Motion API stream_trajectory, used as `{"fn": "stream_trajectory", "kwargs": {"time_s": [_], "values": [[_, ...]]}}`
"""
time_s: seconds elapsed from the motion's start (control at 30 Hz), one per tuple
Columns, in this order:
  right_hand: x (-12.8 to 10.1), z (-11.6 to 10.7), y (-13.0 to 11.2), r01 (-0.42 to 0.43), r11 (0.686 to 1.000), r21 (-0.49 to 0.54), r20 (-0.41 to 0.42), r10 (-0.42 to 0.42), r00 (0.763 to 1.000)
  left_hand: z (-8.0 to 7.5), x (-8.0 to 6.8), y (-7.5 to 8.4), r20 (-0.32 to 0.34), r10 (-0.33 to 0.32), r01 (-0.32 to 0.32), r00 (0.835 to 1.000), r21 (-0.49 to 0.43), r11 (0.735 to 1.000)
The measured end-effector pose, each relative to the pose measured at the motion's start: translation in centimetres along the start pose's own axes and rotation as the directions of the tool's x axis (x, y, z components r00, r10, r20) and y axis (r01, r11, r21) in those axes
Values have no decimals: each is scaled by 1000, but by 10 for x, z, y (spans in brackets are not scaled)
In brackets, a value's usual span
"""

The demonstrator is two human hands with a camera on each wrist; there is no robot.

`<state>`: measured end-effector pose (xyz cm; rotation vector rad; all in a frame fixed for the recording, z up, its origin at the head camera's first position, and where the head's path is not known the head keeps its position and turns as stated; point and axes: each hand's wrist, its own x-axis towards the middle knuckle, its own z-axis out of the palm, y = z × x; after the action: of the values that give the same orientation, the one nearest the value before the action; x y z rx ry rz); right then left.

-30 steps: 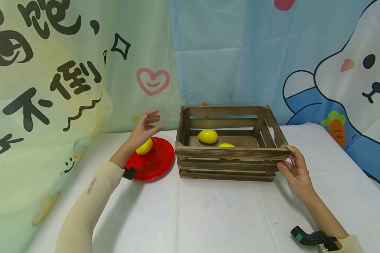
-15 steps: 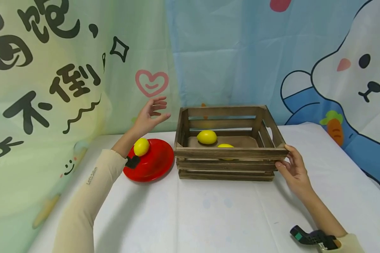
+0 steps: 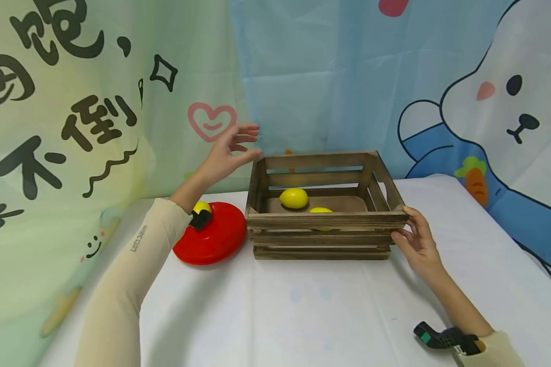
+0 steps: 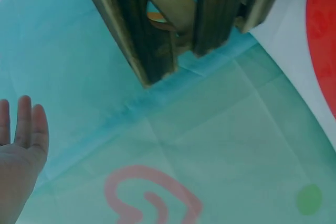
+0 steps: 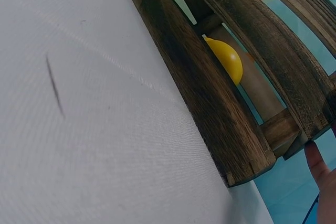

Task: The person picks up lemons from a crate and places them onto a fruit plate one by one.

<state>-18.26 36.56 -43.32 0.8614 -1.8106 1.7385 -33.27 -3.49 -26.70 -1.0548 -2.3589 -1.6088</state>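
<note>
A brown slatted wooden crate (image 3: pixel 328 221) stands on the white table. Inside lie two yellow lemons, one whole in view (image 3: pixel 294 198) and another (image 3: pixel 321 209) partly behind the front slat. My right hand (image 3: pixel 419 250) grips the crate's front right corner, fingers at the upper slat and thumb lower down. Raised near the crate's back left corner, my left hand (image 3: pixel 231 153) has its fingers extended and holds nothing. Left of the crate is a red plate (image 3: pixel 220 237) with a third lemon (image 3: pixel 202 207), mostly hidden by the left wrist and its black strap piece.
The white tablecloth (image 3: pixel 280 316) spreads in front of the crate. Behind everything hangs a printed curtain (image 3: pixel 312 92) with a rabbit, a heart and black lettering. A black wrist device (image 3: pixel 445 339) sits on my right forearm, above the cloth.
My left hand has risen and moved right, from over the plate to beside the crate's back left corner. The right hand keeps its hold on the crate; the view has shifted slightly.
</note>
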Motion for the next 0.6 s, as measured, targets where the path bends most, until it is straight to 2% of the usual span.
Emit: {"fn": "stream_trajectory", "kwargs": {"time_s": [0.33,0.6], "values": [[-1,-3,-2,3,1000,11,-6,-3,1000,24,31,13,75,32,-31,997,-18,999],[0,-2,-5,-26,999,-21,6,26,1000,45,52,20,91,71,-66,993,-58,996]]}}
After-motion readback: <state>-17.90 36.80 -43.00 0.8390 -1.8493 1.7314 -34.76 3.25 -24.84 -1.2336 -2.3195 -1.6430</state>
